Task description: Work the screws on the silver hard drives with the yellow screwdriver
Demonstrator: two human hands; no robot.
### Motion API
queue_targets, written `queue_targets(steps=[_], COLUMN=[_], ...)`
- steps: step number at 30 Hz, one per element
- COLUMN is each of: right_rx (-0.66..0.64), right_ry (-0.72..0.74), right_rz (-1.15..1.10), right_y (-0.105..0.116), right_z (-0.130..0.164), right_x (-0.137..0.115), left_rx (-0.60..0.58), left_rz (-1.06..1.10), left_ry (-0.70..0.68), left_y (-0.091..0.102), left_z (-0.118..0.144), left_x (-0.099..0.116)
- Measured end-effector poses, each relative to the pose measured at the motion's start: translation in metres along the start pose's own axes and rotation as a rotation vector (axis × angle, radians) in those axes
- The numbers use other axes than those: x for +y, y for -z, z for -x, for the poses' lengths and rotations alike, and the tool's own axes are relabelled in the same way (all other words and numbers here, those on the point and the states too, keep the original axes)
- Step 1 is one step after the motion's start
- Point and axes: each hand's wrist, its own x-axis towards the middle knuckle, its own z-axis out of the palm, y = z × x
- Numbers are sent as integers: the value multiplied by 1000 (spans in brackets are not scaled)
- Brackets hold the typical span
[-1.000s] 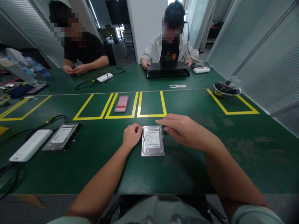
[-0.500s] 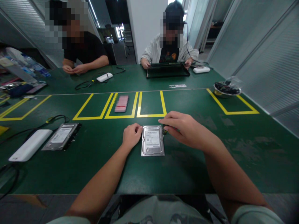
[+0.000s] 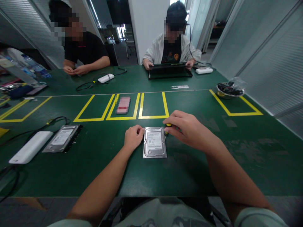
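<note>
A silver hard drive (image 3: pixel 154 142) lies label up on the green table in front of me. My left hand (image 3: pixel 133 136) is curled against its left edge, fingertips touching the top left corner. My right hand (image 3: pixel 187 129) is closed around a small tool with a yellow end (image 3: pixel 168 125), probably a screwdriver, just beside the drive's top right corner. Most of the tool is hidden inside the hand.
A second hard drive (image 3: pixel 62 138) and a white box (image 3: pixel 30 147) with black cables lie at the left. Yellow tape boxes (image 3: pixel 153 106) mark the table ahead, one holding a pink card (image 3: pixel 123 105). A metal bowl (image 3: pixel 229 90) sits far right. Two people sit across the table, one handling a black laptop (image 3: pixel 169 71).
My right hand has pulled back to the right off the drive's top edge, and the yellow end of the tool now shows at its fingertips. My left hand stays put.
</note>
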Motion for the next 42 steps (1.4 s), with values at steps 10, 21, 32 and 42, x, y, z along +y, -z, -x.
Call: queue_targets(steps=[10, 21, 32, 42], right_rx=[-2, -12, -8, 6], right_ry=[32, 52, 67, 44], right_rz=[-22, -82, -115, -89], right_y=[1, 4, 5, 2], right_z=[1, 1, 2, 0], right_x=[2, 0, 2, -1], left_rx=[-6, 11, 12, 9], left_rz=[3, 16, 23, 17], left_ry=[-6, -15, -17, -18], left_y=[0, 0, -1, -1], left_z=[1, 1, 1, 1], left_x=[0, -1, -2, -1])
